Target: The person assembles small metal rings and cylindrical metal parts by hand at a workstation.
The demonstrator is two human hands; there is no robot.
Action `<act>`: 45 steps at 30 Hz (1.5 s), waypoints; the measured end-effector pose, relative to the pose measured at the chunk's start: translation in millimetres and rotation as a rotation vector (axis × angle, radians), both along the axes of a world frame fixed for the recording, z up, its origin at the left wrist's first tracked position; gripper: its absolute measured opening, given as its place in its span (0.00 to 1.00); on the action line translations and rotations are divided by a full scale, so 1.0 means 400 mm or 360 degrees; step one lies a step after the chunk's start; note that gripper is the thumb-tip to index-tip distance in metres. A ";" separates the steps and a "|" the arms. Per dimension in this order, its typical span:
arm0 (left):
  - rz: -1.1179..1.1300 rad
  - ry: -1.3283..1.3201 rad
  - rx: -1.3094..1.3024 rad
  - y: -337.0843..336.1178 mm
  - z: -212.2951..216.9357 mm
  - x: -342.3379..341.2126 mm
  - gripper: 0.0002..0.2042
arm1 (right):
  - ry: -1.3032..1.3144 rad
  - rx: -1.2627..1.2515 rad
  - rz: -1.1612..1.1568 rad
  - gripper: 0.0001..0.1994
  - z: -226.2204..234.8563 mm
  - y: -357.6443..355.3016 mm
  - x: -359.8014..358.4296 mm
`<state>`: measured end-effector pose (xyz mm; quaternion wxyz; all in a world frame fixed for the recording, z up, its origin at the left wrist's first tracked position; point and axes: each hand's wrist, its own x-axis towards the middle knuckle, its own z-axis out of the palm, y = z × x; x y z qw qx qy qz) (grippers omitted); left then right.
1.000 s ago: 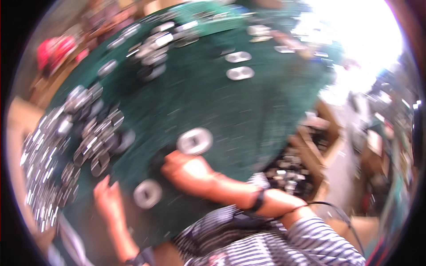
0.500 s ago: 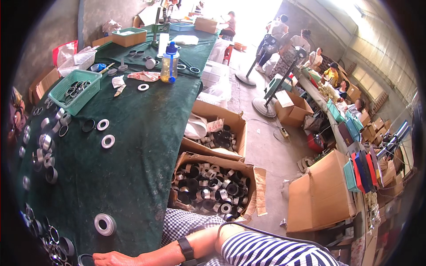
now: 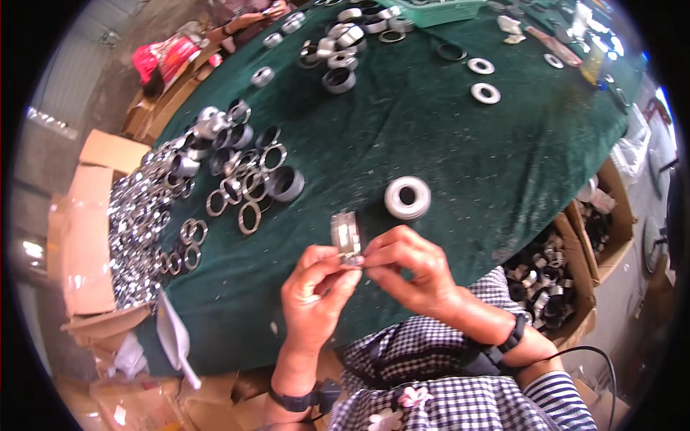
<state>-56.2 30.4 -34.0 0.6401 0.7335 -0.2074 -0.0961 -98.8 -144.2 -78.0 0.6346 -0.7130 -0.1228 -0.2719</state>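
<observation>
In front of me, above the near edge of the green cloth, I hold up a shiny silver metal ring (image 3: 346,231), its side turned toward me. My left hand (image 3: 316,293) is closed in a pinch on its lower edge. From the other side, my right hand (image 3: 411,267) pinches the same lower edge, thumb and forefinger close together. The fingertips hide the spot between them. Just beyond my right hand a thick pale ring-shaped piece (image 3: 407,198) lies on the cloth. Left of the held ring lie a dark grey collar (image 3: 285,184) and several thin metal rings (image 3: 249,218).
An opened carton (image 3: 88,237) at the left spills many shiny rings, with a white scoop (image 3: 172,332) nearby. More collars (image 3: 339,79), two flat washers (image 3: 486,93) and a green basket (image 3: 445,13) are farther back. Cartons of metal parts (image 3: 575,316) stand right of the table (image 3: 345,151).
The view has swung left and down toward the near table edge. My left hand has come into view. My right hand, earlier low beside a ring, is now raised at the silver ring.
</observation>
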 end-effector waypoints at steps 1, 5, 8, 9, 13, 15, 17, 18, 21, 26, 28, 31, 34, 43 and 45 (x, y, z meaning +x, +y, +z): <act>-0.0002 -0.0075 0.0033 0.002 -0.005 0.000 0.07 | 0.0060 0.0096 0.0050 0.09 0.007 -0.006 -0.004; 0.0041 -0.0202 0.0138 0.015 0.000 -0.004 0.07 | 0.0285 0.0420 0.0235 0.08 0.013 -0.008 0.007; 0.0012 -0.0470 0.0397 0.019 -0.009 0.009 0.09 | 0.0587 0.0762 0.0408 0.11 0.038 -0.002 0.015; -0.0012 -0.0537 0.0419 0.011 -0.005 0.009 0.10 | 0.0632 0.1012 0.0518 0.11 0.040 0.002 0.019; -0.0109 -0.0808 0.0523 -0.007 -0.001 0.020 0.10 | 0.0670 0.1352 0.0728 0.09 0.017 0.005 0.024; -0.0144 -0.0828 0.0660 -0.003 0.016 0.022 0.10 | 0.0609 0.1201 0.0697 0.08 0.020 0.009 0.018; -0.0128 -0.0641 0.0536 -0.010 0.026 0.024 0.12 | 0.0573 0.1023 0.0607 0.07 0.010 -0.001 0.009; -0.0111 -0.0457 0.0411 -0.011 0.030 0.026 0.15 | 0.0534 0.0843 0.0519 0.07 0.004 -0.007 0.005; -0.0139 -0.0088 0.0184 -0.034 0.057 0.031 0.11 | 0.0252 0.0446 0.0346 0.07 -0.018 -0.019 0.006; -0.0130 0.0443 0.0046 -0.049 0.059 0.029 0.07 | 0.0201 0.0083 0.0214 0.10 -0.019 -0.031 0.001; -0.0124 0.0339 0.0037 -0.048 0.051 0.020 0.07 | 0.0194 0.0018 0.0144 0.12 -0.014 -0.036 -0.001; -0.0098 0.0133 0.0050 -0.047 0.035 0.014 0.07 | 0.0227 0.0073 0.0074 0.18 -0.013 -0.061 0.001; -0.0085 -0.0050 0.0104 -0.043 0.020 0.010 0.08 | 0.0065 0.0221 -0.0046 0.22 0.001 -0.059 0.012; -0.0141 -0.0550 0.0420 -0.038 0.015 -0.002 0.10 | 0.0096 0.0155 0.0204 0.35 0.029 -0.057 0.022; -0.0139 -0.0576 0.0476 -0.013 0.014 -0.010 0.10 | 0.0128 0.0085 0.0164 0.33 0.034 -0.058 0.013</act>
